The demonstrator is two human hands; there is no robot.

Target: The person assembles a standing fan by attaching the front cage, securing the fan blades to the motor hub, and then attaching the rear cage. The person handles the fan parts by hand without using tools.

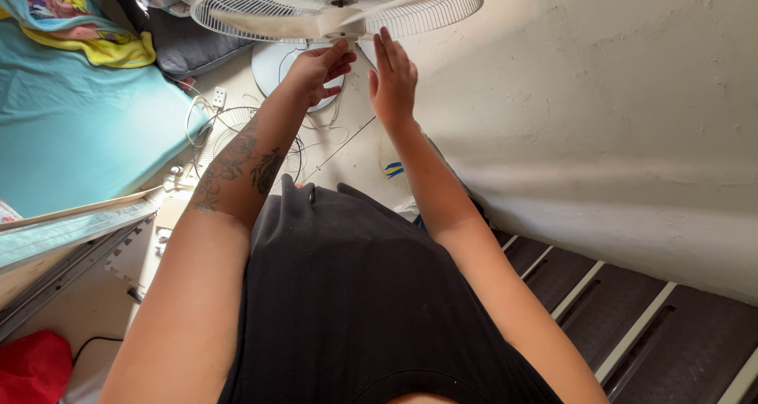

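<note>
Black fabric of the person's shirt (355, 293) fills the near part of the view, and from it both bare arms are stretched away toward the far middle. At the left, a turquoise mattress (71, 127) is seen, with a red cloth (31, 364) near the lower left corner. At the right, a pale plastered wall (616, 120) rises over dark panels with light strips (632, 317).

Farther on, a loose round wire grille (237, 139) lies flat on the floor under the left forearm, with thin cables and a white socket strip (219, 97) beside it.

The white fan (339, 9) is placed straight ahead of the hands, at the far top of the view, its guard face tilted toward the camera and its round base (276, 60) just below. The left hand (320, 68) is curled under the lower rim of the guard, the fingers closed on a small part there; which part exactly cannot be told. The right hand (392, 76) is held open and flat, the fingers upward, touching or almost touching the same lower rim. The hands are close together but apart, and both are equally near to the fan.

No container is visible.
</note>
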